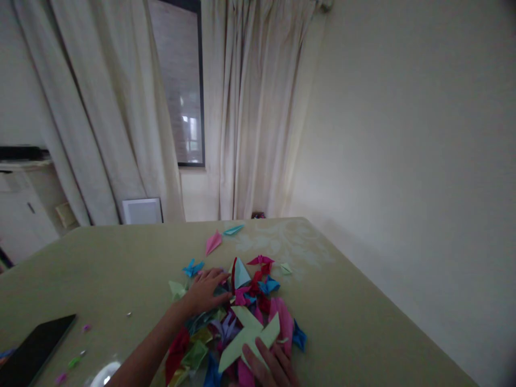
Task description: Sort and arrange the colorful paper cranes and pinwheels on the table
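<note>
A heap of folded coloured paper, including a purple paper crane [226, 328], lies on the table at the lower middle. My left hand [207, 290] reaches over the heap's far left side, palm down with its fingers apart. Close to its fingertips stands a pale blue paper cone [241, 274]. On the near side, my right hand [271, 365] rests its outstretched fingers on a pale green paper pinwheel [250, 336]; the thumb is hidden. A blue folded piece [299, 336] lies to the right of that hand.
Past the heap lie a pink paper piece [213, 242] and a teal one [234, 230]. A black phone [38, 346] and small beads [86, 327] are on the table's left. A wall [403, 188] borders the right side; curtains [258, 107] hang behind.
</note>
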`<move>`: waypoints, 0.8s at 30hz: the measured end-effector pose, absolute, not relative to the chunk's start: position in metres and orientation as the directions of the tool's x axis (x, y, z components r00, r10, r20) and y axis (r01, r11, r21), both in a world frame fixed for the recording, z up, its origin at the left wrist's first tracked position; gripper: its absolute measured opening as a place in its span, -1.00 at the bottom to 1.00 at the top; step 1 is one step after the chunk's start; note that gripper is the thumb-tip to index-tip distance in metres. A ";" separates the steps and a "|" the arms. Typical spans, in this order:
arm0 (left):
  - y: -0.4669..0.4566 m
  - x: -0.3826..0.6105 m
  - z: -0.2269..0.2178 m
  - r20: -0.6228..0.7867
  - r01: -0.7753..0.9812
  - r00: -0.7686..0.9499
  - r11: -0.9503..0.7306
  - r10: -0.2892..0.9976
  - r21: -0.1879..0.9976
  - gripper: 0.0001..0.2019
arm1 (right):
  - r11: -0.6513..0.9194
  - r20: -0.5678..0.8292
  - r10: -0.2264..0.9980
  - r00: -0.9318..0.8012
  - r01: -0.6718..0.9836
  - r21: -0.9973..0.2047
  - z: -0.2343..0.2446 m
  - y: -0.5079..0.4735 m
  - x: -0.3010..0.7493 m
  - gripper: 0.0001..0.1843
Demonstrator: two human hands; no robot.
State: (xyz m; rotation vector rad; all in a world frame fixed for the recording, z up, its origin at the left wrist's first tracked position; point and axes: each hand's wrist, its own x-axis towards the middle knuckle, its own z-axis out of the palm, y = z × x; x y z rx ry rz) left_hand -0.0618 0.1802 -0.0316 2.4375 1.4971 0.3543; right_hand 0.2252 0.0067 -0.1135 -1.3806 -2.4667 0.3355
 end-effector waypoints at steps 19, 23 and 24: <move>0.059 -0.106 -0.043 0.232 0.735 0.473 -0.526 0.850 0.428 -0.61 | 0.559 0.168 0.829 -0.534 0.770 -0.309 -0.020 0.091 0.234 -0.10; 0.046 -0.115 -0.053 0.495 0.761 0.293 -0.513 0.818 0.397 -0.57 | 0.688 0.477 0.694 -0.539 0.691 -0.221 -0.002 0.126 0.234 -0.27; 0.044 -0.119 -0.054 0.519 0.757 0.239 -0.492 0.821 0.429 -0.60 | 0.688 0.523 0.676 -0.519 0.698 -0.197 0.005 0.141 0.231 -0.34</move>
